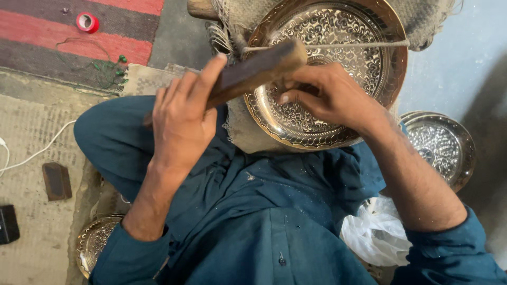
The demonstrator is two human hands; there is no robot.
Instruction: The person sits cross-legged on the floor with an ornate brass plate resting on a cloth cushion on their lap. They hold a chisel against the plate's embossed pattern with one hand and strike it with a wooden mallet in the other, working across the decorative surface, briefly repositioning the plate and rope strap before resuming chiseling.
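Fingers (203,79) of the left hand (182,121) wrap around a dark wooden mallet (253,68), the index finger stretched along its top and the thumb beneath, holding the block tilted just above the near rim of a large engraved brass tray (343,31). Right hand (327,95) rests on the tray's patterned face, fingertips bunched together and curled inward as if pinching a small tool, though what they grip cannot be told. One thin cord (338,46) stretches across the tray from the mallet's far end toward the right rim. Tray leans on a frayed piece of burlap (240,129) over the person's lap, at the far centre of the scene.

Three engraved metal dishes show in all: the large tray under the hands, a smaller silver-toned dish (441,148) on the floor to the right, and a partly hidden brass dish (95,240) near the left elbow. One white plastic bag (375,232) lies crumpled beside the right forearm. On the woven mat to the left sit one small brown block (56,181), one white cable (37,150) and one dark object (8,224) at the edge. One roll of red tape (87,22) and a tangle of green wire (108,66) lie on the striped red rug (47,37) at far left.
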